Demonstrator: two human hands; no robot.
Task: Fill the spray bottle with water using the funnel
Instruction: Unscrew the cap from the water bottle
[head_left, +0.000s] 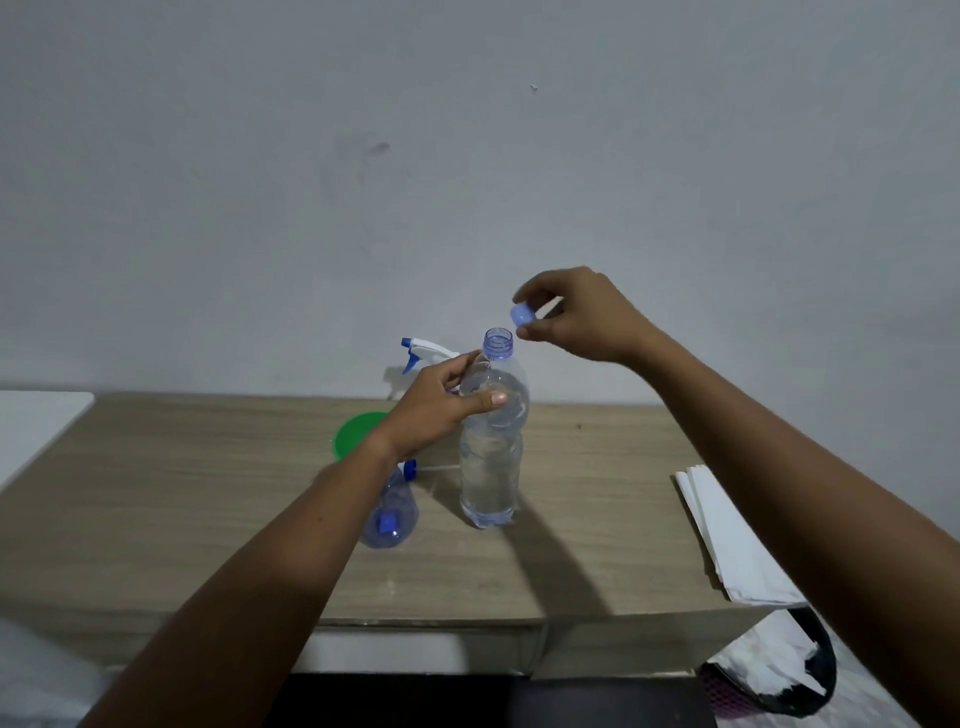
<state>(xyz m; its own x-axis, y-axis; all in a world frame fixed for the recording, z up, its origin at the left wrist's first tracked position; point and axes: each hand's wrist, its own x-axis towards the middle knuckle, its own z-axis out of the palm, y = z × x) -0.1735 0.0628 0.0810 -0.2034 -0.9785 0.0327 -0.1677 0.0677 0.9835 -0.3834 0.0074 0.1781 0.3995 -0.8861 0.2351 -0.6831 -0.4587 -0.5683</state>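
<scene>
Grips water bottle (491, 467) at the shoulder with left hand (436, 410), thumb and fingers curled round the clear plastic. Pinches blue cap (519, 314) between thumb and fingertips of right hand (576, 317), just above and right of the open mouth, clear of the threads. Keeps bottle upright on surface (156, 493), long axis vertical, mouth up, mostly full of water. Spray bottle (423, 349) just behind left knuckles, mostly hidden; shows only white trigger head with blue nozzle, pointing left, away from right hand. Body seems upright; cannot tell whether head is screwed on. Green funnel (356, 431) just left of left wrist, partly covered by it, wide rim facing up, spout not visible. Both closer to left hand than right, but left is occupied and right carries only the cap. Probably opening step, nothing poured yet: likely needs cap set down, then spray head off and funnel seated in the neck, reaching past water bottle to the back left. Pour would then tip the water bottle toward the back left. Also a second small bottle (389, 519) on its side under left forearm, white sheets (727, 530) under right forearm, dark bin (779, 670) below surface edge, right.
</scene>
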